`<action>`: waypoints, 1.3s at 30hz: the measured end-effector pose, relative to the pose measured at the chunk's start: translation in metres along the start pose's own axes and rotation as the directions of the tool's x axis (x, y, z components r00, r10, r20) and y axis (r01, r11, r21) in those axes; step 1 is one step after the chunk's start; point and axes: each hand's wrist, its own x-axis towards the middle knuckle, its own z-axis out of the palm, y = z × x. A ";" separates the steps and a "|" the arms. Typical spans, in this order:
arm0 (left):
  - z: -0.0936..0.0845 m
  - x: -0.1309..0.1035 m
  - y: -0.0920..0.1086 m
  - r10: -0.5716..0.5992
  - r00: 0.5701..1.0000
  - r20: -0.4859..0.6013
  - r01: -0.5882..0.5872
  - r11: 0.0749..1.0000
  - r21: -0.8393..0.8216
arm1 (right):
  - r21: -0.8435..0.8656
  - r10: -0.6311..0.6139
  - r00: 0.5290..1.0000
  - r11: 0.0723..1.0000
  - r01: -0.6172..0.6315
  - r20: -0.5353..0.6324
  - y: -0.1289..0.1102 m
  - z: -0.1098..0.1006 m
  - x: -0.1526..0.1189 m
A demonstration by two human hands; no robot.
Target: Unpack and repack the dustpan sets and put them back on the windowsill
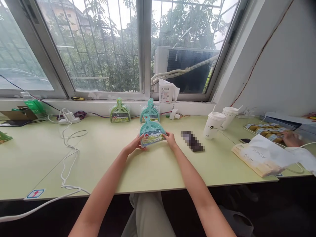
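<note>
Between my two hands I hold a turquoise mini dustpan and brush set in clear wrap with a printed label. It is upright, handle up, tilted slightly, over the middle of the table. My left hand grips its lower left edge, and my right hand its right edge. Just behind it, a second turquoise dustpan set leans at the window wall, partly hidden by the held one. To its left a green dustpan set leans there too, also wrapped.
White cables trail over the table at left. A pixelated dark object, two lidded paper cups and a tissue pack lie to the right. Another person's hand is at far right, by yellowish wrapped items.
</note>
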 end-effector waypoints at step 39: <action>-0.299 0.119 -0.035 0.534 0.393 -0.749 0.315 0.687 0.655 | -0.838 -0.351 0.888 0.351 0.418 0.296 0.065 0.291 0.150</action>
